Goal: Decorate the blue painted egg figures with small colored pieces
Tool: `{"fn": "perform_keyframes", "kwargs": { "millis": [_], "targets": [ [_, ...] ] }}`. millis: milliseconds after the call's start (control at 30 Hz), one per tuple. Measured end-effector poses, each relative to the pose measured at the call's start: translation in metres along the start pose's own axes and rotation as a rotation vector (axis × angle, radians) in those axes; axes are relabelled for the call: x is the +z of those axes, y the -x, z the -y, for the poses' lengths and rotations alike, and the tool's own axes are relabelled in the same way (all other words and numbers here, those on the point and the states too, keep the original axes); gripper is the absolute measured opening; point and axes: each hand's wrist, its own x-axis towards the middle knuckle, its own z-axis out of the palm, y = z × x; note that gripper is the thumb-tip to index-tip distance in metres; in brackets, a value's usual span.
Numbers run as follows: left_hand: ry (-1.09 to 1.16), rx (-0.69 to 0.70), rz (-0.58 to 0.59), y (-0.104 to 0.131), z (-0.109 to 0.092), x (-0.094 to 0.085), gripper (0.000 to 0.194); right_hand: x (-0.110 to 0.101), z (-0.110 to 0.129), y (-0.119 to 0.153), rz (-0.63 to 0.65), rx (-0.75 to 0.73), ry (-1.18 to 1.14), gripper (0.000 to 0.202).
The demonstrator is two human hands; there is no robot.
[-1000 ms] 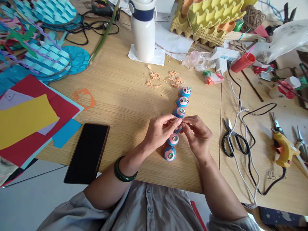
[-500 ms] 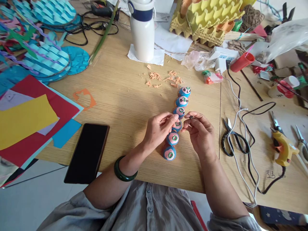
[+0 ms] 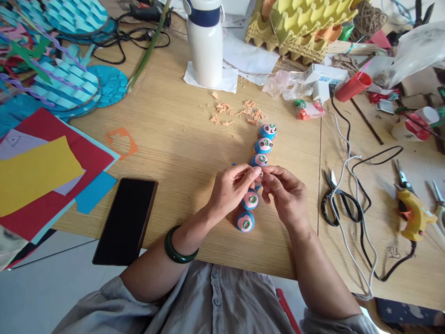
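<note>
Blue domes (image 3: 263,145) with pink patches and small green rings form a line on the table. Those at the far end also carry black bits. Over the middle of this line, my left hand (image 3: 231,188) is closed in a pinch, its thumb and forefinger meeting the fingertips of my right hand (image 3: 288,195). The right is also pinched, around a small dark lump seen half a second earlier; fingers now cover it. Whatever the left fingertips hold is hidden. A dome just beneath is mostly covered by the hands, while the nearest dome (image 3: 245,221) shows fully.
Scissors (image 3: 340,199), tangled cables (image 3: 361,241) and a yellow glue gun (image 3: 412,213) lie right. A phone (image 3: 125,221) and coloured paper (image 3: 38,171) are left. Beyond the domes are orange shavings (image 3: 224,108), a white bottle (image 3: 207,51) and yellow egg trays (image 3: 302,28).
My right hand has moved slightly up and left until its fingertips meet the left ones. The dark lump between its fingers is now out of sight. My left hand has barely shifted.
</note>
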Motion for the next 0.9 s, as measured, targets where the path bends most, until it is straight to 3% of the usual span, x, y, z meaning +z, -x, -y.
{"fn": "perform_keyframes", "kwargs": {
  "millis": [167,367,533,700,900],
  "targets": [
    [-0.125,0.071,0.017,0.0015,-0.0013,0.0002,0.044,0.0054,-0.0014,0.0010,-0.043,-0.075,0.014,0.021],
    [-0.121,0.079,-0.011,0.0006,-0.0016,0.0002,0.052,0.0035,-0.0016,0.0011,-0.131,0.002,0.043,0.038],
    [-0.069,0.100,-0.091,-0.0011,0.0004,0.0000,0.042,0.0017,-0.0032,-0.0011,-0.168,0.002,-0.012,0.030],
    [-0.070,0.157,-0.073,-0.0006,-0.0003,-0.0001,0.023,0.0009,-0.0032,-0.0029,-0.175,0.026,-0.054,0.036],
    [-0.222,0.365,-0.013,-0.0013,0.0014,0.0015,0.011,0.0016,-0.0042,-0.0026,-0.136,0.034,-0.046,0.038]
  ]
}}
